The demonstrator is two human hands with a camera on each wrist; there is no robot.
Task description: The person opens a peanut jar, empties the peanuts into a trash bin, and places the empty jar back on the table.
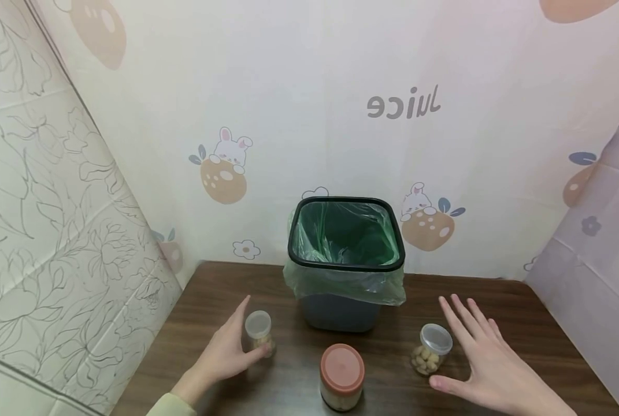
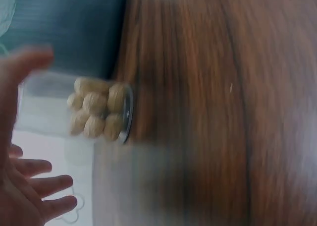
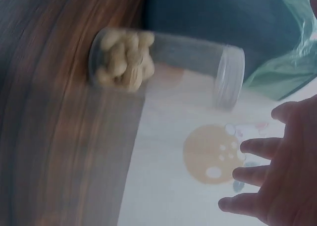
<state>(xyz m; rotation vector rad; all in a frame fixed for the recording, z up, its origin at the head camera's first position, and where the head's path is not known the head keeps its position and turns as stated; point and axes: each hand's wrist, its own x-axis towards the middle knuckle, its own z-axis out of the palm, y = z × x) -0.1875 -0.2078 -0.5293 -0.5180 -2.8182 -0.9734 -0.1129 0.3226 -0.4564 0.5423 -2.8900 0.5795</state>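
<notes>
My left hand is beside a small clear jar with a pale lid, its thumb and fingers spread around the jar's left side. In the left wrist view that jar holds several peanuts, and the fingers look apart from it; whether the thumb touches it I cannot tell. My right hand hovers with fingers spread just right of a second clear jar, which also has peanuts at its bottom. The right wrist view shows a gap between fingers and jar. Both jars stand upright.
A third jar with a reddish lid stands between the hands, near the front. Behind it is a dark bin lined with a green plastic bag. A patterned curtain hangs behind the brown wooden table.
</notes>
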